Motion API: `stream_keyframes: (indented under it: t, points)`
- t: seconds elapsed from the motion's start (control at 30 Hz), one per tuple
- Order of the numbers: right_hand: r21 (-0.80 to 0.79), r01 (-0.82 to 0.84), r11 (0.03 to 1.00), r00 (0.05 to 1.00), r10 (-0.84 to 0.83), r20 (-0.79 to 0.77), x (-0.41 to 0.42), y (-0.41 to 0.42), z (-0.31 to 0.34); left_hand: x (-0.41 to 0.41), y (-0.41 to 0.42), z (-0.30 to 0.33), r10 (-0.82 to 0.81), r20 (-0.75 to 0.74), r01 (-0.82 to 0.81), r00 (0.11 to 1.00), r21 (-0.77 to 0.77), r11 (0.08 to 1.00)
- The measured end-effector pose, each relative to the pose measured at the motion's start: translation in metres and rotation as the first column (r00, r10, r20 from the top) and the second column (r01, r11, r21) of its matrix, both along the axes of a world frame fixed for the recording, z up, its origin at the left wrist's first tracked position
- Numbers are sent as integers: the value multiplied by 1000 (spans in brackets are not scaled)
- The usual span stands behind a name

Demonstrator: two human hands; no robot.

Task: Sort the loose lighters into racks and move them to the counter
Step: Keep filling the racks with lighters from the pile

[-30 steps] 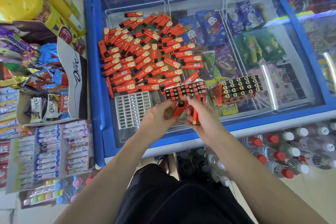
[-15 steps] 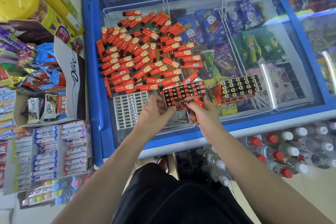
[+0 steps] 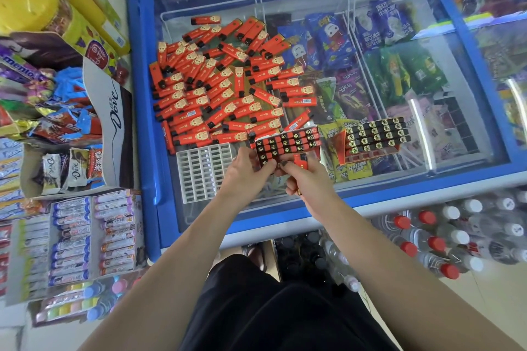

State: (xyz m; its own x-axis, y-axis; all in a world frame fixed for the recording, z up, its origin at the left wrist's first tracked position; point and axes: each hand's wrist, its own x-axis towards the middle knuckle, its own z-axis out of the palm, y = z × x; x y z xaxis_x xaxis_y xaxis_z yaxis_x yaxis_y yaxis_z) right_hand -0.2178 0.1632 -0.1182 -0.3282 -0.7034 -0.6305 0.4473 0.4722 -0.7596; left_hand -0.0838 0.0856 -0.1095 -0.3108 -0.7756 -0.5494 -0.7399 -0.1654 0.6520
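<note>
My left hand (image 3: 245,171) gripped the half-filled rack (image 3: 286,145) on the freezer lid (image 3: 427,179). My right hand (image 3: 306,172) pinched a red lighter (image 3: 299,161) at its near edge.

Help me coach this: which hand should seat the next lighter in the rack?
Right hand: it already grips a lighter at the rack, which the left hand steadies.

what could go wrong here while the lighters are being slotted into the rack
1. The half-filled rack sits tilted on the freezer lid, steadied by the left hand; pushing could tip it and spill seated lighters.
2. The right hand holds several lighters at once; one may slip from the grip.
3. The loose pile lies near the rack and could be knocked.
</note>
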Motion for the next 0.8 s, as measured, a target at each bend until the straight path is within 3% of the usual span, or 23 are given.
stream_keyframes:
  t: [0.13,0.37,0.53,0.67,0.73,0.8]
  points:
    - [64,33,997,992,-25,-126,5,-4,-3,-2,2,-3,10,-12,-10,1000,0,1000]
    - [156,9,988,999,-15,38,3,-4,3,-9,-4,-5,22,42,-23,999,24,999]
    - [158,109,981,987,-126,98,-9,3,12,-8,-5,-4,-10,58,8,998,28,1000]
    - [76,33,997,978,-17,-207,-22,12,15,-9,-6,-3,-24,70,22,997,32,999]
    - [23,-76,997,905,79,-419,-27,15,15,-9,-7,-2,-26,80,23,996,39,999]
    - [17,-182,983,767,153,-624,-31,15,13,-10,-7,-2,-28,81,24,996,45,999]
